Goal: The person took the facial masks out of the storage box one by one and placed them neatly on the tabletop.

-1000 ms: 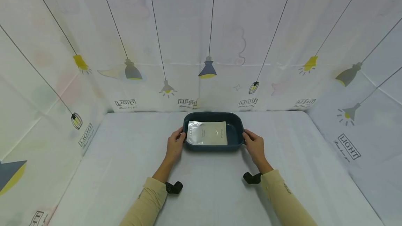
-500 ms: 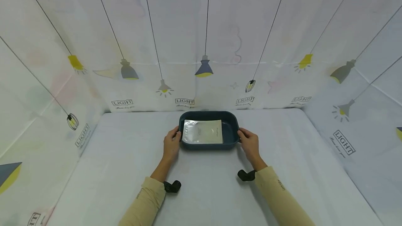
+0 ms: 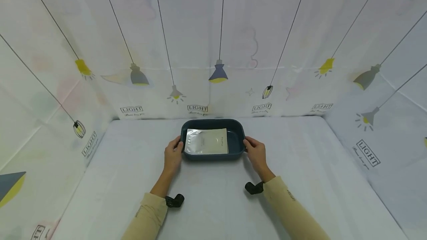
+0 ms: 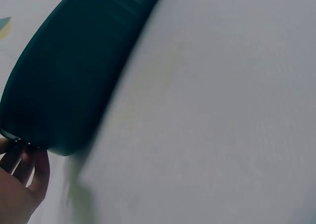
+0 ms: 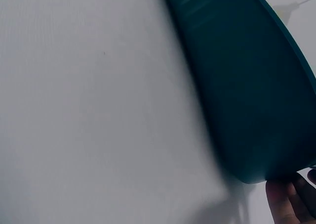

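Note:
A dark teal rectangular dish (image 3: 215, 157) with rounded corners is at the far middle of the table. Inside it, towards the left, lies a flat packet (image 3: 207, 142), shiny silver at one end and cream at the other, with small print. My left hand (image 3: 172, 156) grips the dish's left end, and my right hand (image 3: 257, 155) holds the right end. In the left wrist view, fingers (image 4: 40, 172) curl at the end of the dish (image 4: 74, 70). The right wrist view has the other fingers (image 5: 281, 199) under the opposite end of the dish (image 5: 252, 85).
A white cloth covers the table (image 3: 213, 203). Behind the dish, a pale curtain (image 3: 186, 40) printed with hanging lamps rises at the table's back edge and continues along both sides. A black wrist device (image 3: 175, 200) sits at each cuff.
Both hands have moved left along with the dish, most of it in the last half second. The packet has stayed in place inside the dish.

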{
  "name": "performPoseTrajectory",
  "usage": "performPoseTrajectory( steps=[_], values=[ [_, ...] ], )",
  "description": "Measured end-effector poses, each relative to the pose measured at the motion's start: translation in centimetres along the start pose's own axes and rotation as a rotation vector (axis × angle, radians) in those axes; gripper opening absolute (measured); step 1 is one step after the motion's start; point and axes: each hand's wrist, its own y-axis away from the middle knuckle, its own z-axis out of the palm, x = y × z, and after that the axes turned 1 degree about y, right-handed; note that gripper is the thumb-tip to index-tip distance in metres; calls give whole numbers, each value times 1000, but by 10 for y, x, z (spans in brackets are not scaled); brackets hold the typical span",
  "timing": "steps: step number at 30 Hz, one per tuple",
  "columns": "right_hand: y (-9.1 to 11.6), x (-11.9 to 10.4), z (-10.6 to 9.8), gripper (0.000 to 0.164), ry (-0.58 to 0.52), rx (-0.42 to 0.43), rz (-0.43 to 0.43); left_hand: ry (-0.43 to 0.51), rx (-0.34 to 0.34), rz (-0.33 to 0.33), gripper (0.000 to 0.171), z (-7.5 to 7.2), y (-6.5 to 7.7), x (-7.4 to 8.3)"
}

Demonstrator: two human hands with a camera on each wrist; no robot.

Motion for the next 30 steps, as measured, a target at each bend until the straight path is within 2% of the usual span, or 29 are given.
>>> performPoseTrajectory(
  steps=[11, 20, 30],
  values=[
    [5, -4, 28, 35, 29, -35, -15, 11, 19, -26, 42, -29, 0, -5],
    [13, -8, 47, 35, 55, -79, -40, -19, 45, -56, 42, -50, 1, -12],
    [20, -13, 69, 36, 28, -117, -68, -9, 73, -80, 43, -71, 1, -16]
  ],
)
